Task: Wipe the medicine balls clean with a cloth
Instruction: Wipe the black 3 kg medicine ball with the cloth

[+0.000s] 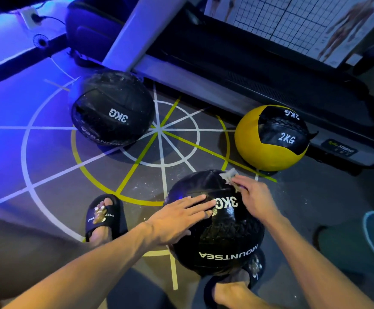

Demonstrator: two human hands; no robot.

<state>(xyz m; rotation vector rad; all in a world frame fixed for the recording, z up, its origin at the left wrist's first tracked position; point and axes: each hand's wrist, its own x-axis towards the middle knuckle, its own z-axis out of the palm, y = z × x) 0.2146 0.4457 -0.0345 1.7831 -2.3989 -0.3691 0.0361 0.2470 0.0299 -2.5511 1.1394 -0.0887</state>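
A gym: agility lines (pixel 159 130) taped on rubber flooring, weighted medicine balls (pixel 112 110) (3KG, 2KG) beside them, treadmill (pixel 237 70) just behind.

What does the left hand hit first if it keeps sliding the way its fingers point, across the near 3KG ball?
Likely the right hand, which presses the cloth on the same near 3KG ball. The left hand lies flat, fingers pointing right and slightly away. Depth is unclear; it might pass just below it.

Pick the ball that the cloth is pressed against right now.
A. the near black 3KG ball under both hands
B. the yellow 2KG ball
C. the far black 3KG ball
A: the right hand presses the cloth onto the near black 3KG ball, which the left hand steadies with flat fingers.
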